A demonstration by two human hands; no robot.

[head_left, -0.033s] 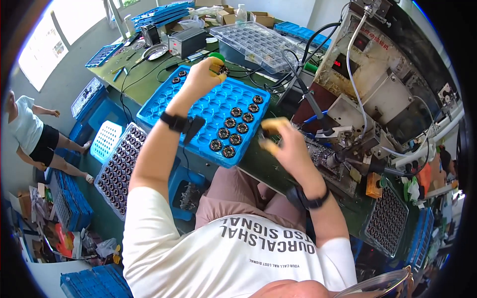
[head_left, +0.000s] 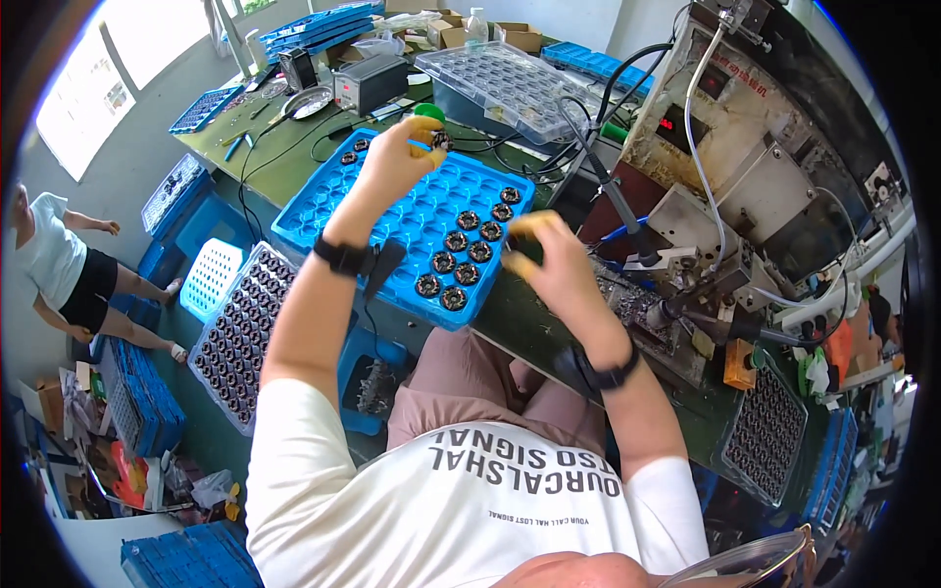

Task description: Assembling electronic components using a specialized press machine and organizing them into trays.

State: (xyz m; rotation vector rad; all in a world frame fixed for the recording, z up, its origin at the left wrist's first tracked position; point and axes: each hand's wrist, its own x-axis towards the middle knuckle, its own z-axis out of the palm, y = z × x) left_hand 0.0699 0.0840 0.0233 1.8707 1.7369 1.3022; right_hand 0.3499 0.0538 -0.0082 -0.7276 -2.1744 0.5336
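My left hand (head_left: 394, 162), in yellow finger covers, is closed on a small round motor stator (head_left: 440, 142) above the far edge of a blue tray (head_left: 323, 238). Several similar dark, ring-shaped stators (head_left: 468, 220) sit in the tray's right-hand pockets, with a few at its far left corner. My right hand (head_left: 557, 260), also with yellow fingertips, is beside the tray's right edge. Its thumb and fingers curl around something dark, too blurred and shaded to name. Black bands are on both wrists. A green round object (head_left: 428, 111) shows just behind my left fingers.
On the right stands a worn machine (head_left: 716, 127) with hoses and a metal fixture. A clear-lidded tray (head_left: 510, 88) and a grey control box (head_left: 371, 82) are at the back. A stator-filled tray (head_left: 240, 333) lies left. Another person (head_left: 69, 255) stands far left.
My right hand has moved slightly up and left, closer to the tray's right edge. My left hand stays almost in place, still holding the stator.
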